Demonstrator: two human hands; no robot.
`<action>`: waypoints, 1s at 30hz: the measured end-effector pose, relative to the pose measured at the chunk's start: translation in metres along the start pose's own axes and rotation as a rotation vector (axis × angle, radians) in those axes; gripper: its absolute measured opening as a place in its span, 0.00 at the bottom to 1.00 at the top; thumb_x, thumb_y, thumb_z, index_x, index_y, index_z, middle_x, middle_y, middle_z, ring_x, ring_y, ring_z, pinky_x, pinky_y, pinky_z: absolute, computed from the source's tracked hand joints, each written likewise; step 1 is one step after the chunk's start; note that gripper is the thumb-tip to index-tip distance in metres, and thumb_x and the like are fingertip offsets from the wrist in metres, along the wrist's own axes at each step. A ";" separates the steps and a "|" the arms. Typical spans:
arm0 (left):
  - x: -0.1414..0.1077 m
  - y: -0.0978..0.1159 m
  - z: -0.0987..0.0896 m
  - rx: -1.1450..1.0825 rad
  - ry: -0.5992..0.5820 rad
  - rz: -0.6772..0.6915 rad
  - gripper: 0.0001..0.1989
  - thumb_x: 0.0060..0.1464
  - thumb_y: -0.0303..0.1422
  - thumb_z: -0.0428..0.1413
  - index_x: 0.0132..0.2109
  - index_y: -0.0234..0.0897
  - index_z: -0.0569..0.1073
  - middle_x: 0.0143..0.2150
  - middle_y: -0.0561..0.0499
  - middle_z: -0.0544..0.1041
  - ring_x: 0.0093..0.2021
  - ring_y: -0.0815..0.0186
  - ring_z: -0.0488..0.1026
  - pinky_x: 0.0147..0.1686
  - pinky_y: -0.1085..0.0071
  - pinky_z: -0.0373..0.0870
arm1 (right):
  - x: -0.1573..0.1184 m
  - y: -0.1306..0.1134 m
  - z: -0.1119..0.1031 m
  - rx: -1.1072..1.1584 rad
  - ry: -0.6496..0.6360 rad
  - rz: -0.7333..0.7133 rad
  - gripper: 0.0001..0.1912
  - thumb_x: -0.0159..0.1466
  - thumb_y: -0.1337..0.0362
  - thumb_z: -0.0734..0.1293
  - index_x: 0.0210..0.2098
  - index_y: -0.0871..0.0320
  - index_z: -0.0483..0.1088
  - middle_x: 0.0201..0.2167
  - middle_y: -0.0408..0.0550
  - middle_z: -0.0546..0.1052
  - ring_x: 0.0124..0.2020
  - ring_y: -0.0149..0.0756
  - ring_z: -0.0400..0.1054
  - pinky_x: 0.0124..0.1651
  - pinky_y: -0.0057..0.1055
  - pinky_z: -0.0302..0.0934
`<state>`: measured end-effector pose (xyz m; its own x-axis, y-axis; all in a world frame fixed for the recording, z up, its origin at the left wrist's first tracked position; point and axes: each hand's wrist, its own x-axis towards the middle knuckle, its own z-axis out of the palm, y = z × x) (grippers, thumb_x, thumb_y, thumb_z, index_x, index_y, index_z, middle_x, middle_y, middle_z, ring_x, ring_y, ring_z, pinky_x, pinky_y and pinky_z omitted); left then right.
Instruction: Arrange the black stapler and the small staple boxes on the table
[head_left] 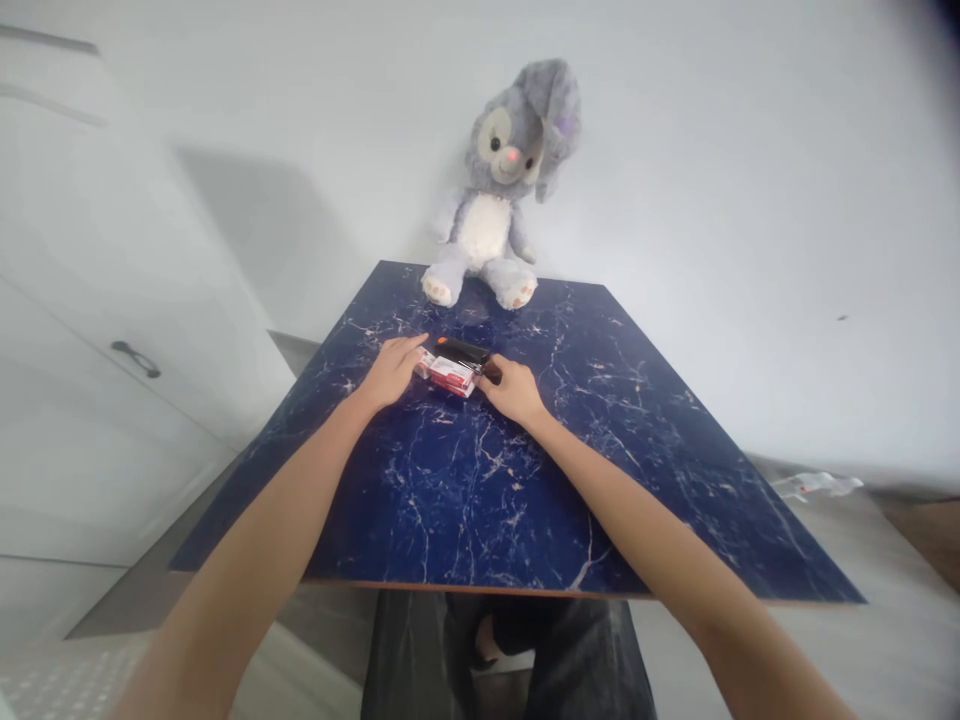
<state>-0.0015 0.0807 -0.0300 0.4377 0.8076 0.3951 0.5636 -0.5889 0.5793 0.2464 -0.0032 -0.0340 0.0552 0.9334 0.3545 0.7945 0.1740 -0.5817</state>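
Observation:
A black stapler [462, 351] with an orange spot at its left end lies on the dark blue marbled table. My right hand [514, 390] is closed around its right end, where some shiny metal shows. Just in front of the stapler sit red-and-white boxes [452, 376], seemingly stacked; their right end is beside my right fingers. At their left is a smaller white-and-red box [424, 363], slightly turned. My left hand [392, 370] has its thumb and fingers at that small box, with the index finger reaching past it; the exact contact is hard to see.
A grey plush toy [486, 225] with a long drooping ear sits at the table's [480, 500] far edge, against the white wall. White cabinet doors with a dark handle [136, 358] stand at left. A white plastic-looking item [817, 485] lies beyond the table's right edge.

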 end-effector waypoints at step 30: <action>0.024 -0.024 -0.007 -0.197 -0.018 -0.107 0.17 0.52 0.46 0.61 0.44 0.40 0.73 0.49 0.45 0.82 0.50 0.54 0.78 0.56 0.58 0.69 | 0.049 0.013 0.017 0.274 -0.031 0.054 0.35 0.61 0.66 0.72 0.65 0.54 0.57 0.44 0.47 0.83 0.45 0.40 0.79 0.54 0.39 0.69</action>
<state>-0.0094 0.1145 -0.0290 0.3962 0.8635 0.3121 0.4602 -0.4809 0.7463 0.2494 0.0500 -0.0366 0.0710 0.9520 0.2978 0.5979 0.1983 -0.7766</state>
